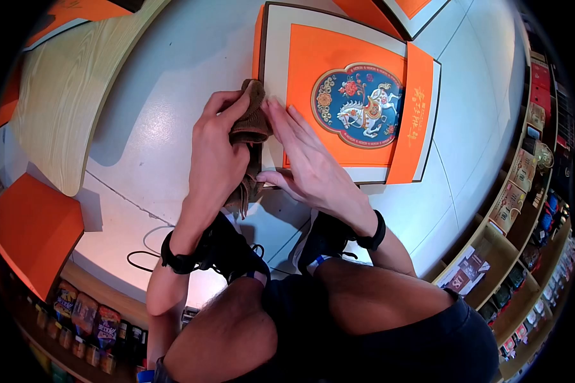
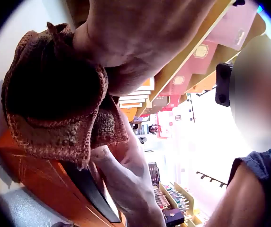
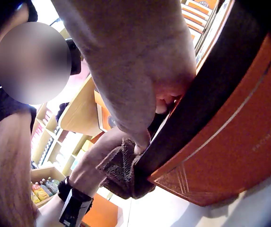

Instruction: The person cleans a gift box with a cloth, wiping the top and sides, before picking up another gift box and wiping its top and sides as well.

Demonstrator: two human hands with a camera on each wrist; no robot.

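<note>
An orange box [image 1: 338, 45] with a pale border and a horse emblem [image 1: 364, 105] lies on the tiled floor. At its left edge my left hand [image 1: 218, 150] grips a bunched brown cloth [image 1: 252, 121], which also fills much of the left wrist view [image 2: 50, 137]. My right hand [image 1: 316, 169] rests on the box's near left corner with fingers extended over the border and the thumb by the edge. In the right wrist view, the cloth [image 3: 126, 172] hangs beside the box's dark rim [image 3: 197, 99], near my right thumb.
A wooden table edge [image 1: 64, 96] curves along the left, with an orange panel [image 1: 35, 230] below it. Shelves of goods [image 1: 524, 210] line the right, and more packets [image 1: 86, 313] stand at lower left. Another orange box [image 1: 390, 16] lies behind. A thin cable [image 1: 140, 255] is by the left foot.
</note>
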